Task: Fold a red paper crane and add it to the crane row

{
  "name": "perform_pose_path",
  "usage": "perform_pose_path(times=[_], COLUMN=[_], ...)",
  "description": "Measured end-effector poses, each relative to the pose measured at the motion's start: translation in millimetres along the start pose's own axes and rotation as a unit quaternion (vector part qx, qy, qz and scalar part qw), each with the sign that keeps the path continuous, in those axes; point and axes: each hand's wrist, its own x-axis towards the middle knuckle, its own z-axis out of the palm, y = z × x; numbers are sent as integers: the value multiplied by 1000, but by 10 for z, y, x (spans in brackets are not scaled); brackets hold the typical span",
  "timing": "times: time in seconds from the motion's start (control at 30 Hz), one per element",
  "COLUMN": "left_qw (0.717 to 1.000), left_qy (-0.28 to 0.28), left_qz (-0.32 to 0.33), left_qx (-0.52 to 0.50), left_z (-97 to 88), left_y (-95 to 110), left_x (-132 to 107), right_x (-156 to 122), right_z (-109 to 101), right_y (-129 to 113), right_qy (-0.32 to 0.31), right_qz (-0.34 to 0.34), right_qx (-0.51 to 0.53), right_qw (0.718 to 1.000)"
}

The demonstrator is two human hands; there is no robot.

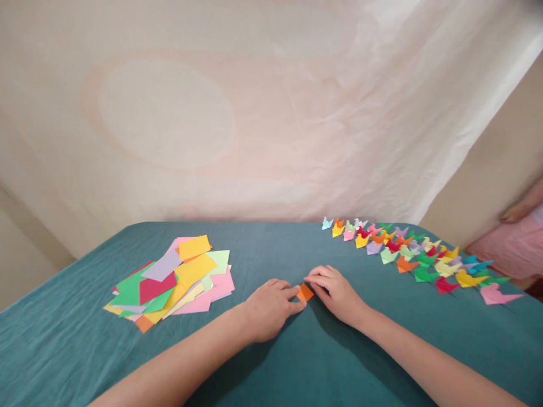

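A small folded orange paper (305, 293) lies on the teal cloth between my hands, its shape a little diamond. My left hand (274, 308) holds it down at its left edge, with thumb and forefinger touching it. The fingers of my right hand (333, 291) are pinched together at the paper's upper right edge. How much of the paper sits between those right fingertips is hidden.
On the left is a loose pile of coloured paper sheets (156, 288). Several small folded paper birds (407, 264) stand in rows along the right side. A pale cloth (271, 113) hangs behind the table (85, 316). Part of another person (509, 243) shows at the far right.
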Motion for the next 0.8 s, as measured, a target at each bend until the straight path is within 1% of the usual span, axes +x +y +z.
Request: perform_pose_path(times=[0.1, 0.23, 0.33, 0.4, 0.47, 0.53, 0.6, 0.63, 0.67, 0.7, 0.73, 0.8], left_qw=[1000, 1000, 1000, 999, 998, 996, 995, 995, 993, 990, 988, 987], left_qy=[-2, -5, -12, -26, -47, -64, -75, -74, -71, -69, -65, -46], left_qz=[-1, -7, -15, -23, -37, -51, -40, -20, 10, 38, 62, 80], left_qx=[2, 4, -2, -9, -18, -28, -48, -65, -91, -114, -130, -133], left_z=[-20, -22, 2, -7, -70, -181, -266, -262, -209, -99, 68, 525], left_y=[10, 19, 36, 56, 73, 79, 87, 105, 141, 202, 292, 553], left_x=[4, 1, -15, -25, -30, -43, -112, -188, -301, -454, -643, -1097], right_x=[-69, -144, -190, -210, -221, -225, -229, -232, -234, -237, -240, -244], right_z=[-42, -41, -46, -56, -67, -80, -93, -98, -102, -104, -104, -97], right_y=[-121, -206, -208, -206, -211, -226, -243, -250, -254, -257, -257, -252], right_qy=[-45, -82, -99, -102, -103, -109, -120, -126, -132, -137, -140, -143], right_qz=[-59, -68, -77, -82, -83, -84, -84, -84, -82, -80, -78, -76], right_qx=[-64, -135, -157, -162, -164, -166, -171, -175, -180, -183, -186, -187], right_qw=[995, 985, 980, 978, 978, 977, 974, 973, 971, 970, 969, 969])
